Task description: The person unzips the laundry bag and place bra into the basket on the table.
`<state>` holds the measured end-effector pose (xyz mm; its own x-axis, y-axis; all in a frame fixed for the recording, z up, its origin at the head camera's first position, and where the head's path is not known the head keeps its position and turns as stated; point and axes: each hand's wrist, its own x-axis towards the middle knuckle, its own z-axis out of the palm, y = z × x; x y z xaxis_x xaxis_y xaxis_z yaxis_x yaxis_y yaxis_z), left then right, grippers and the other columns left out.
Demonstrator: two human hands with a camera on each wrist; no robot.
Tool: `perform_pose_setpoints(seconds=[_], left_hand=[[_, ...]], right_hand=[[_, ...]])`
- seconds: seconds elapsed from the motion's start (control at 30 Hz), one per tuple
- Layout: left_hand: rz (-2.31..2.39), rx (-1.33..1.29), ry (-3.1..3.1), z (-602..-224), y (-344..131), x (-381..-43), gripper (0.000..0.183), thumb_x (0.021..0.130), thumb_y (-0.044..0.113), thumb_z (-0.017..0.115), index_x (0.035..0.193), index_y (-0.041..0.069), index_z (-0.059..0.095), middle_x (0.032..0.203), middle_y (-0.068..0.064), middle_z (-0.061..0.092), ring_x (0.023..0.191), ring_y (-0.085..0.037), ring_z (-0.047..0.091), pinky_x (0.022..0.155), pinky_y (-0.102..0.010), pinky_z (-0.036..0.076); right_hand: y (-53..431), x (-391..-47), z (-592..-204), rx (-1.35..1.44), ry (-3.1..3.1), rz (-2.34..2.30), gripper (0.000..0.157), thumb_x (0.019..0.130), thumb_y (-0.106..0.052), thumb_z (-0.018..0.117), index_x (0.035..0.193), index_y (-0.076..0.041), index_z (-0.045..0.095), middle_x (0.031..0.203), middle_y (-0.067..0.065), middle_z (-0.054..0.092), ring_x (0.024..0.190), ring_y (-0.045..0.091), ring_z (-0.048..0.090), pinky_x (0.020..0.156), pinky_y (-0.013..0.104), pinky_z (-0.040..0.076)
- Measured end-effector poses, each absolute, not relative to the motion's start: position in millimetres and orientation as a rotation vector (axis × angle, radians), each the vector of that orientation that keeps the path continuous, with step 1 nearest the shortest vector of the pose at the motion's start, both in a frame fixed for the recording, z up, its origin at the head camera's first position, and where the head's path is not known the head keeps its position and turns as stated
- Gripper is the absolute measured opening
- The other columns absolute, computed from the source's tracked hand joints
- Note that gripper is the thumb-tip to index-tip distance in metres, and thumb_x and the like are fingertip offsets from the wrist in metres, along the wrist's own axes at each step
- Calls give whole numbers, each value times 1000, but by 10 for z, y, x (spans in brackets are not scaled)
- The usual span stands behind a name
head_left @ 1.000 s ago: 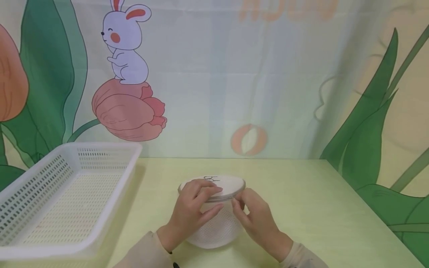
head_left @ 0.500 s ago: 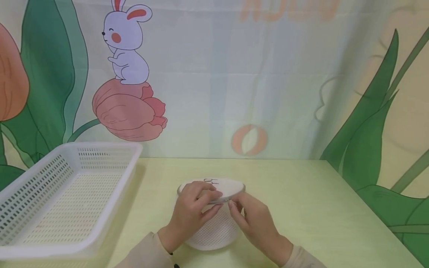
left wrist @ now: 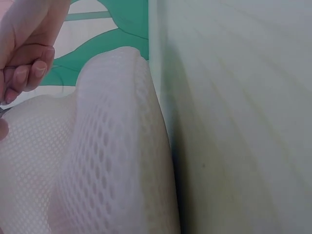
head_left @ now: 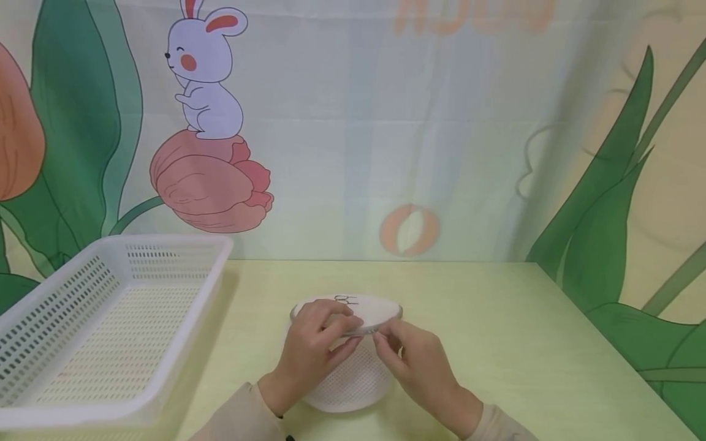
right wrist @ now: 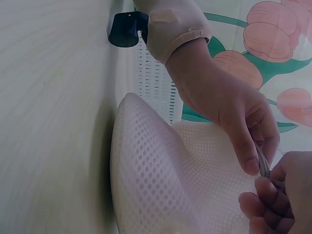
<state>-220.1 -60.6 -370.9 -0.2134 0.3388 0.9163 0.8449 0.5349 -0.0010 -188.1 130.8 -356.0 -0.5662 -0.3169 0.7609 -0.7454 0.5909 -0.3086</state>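
A white mesh laundry bag [head_left: 353, 381] with a round flat top [head_left: 377, 308] and a grey zipper rim stands on the table in front of me. Dark stitched or printed marks show on the top. My left hand [head_left: 313, 337] holds the rim at the front left, fingers over the top and thumb beneath. Beside it, my right hand [head_left: 421, 358] pinches the rim at the front right with thumb and curled forefinger. In the right wrist view the zipper [right wrist: 263, 165] runs between both hands, and the mesh side [right wrist: 151, 161] bulges and folds. The zipper's pull is hidden by the fingers.
A white perforated plastic basket [head_left: 190, 334] stands on the pale green table [head_left: 529, 361] at the left. Behind the table hangs a printed backdrop [head_left: 325, 122] with a rabbit and tulips. A black device [right wrist: 127, 30] sits at the left sleeve.
My right hand has slid a little left along the rim, closer to the left hand. The bag's top has sunk slightly, and the left hand has hardly moved.
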Motion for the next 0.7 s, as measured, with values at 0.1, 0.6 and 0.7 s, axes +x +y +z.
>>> perform_pose_setpoints(seconds=[0.1,0.6,0.7], left_hand=[[-645,-1000,-1779,-3714,-615,-2211,17,76,17,78,89,12,68,94,-4,63,86,-21,61,77,-36,51],[-634,-996,-1799,-3735,-650,-2238,16,77,16,77,88,12,67,95,-5,64,85,-22,61,74,-36,50],[-638,-988,-1807,-3739,-660,-2243,18,74,15,79,88,12,67,95,-4,64,85,-21,61,73,-36,50]], right_hand=[[1305,-1880,-3565,832,-2149,834,14,81,-3,67,76,-13,59,61,-13,53,54,-6,38,47,8,33],[1323,-1900,-3589,794,-2156,835,15,80,-2,65,74,-12,57,60,-12,48,55,-6,38,48,9,36],[1334,-1915,-3595,786,-2146,827,14,79,-2,65,73,-13,57,60,-13,47,55,-6,38,48,8,35]])
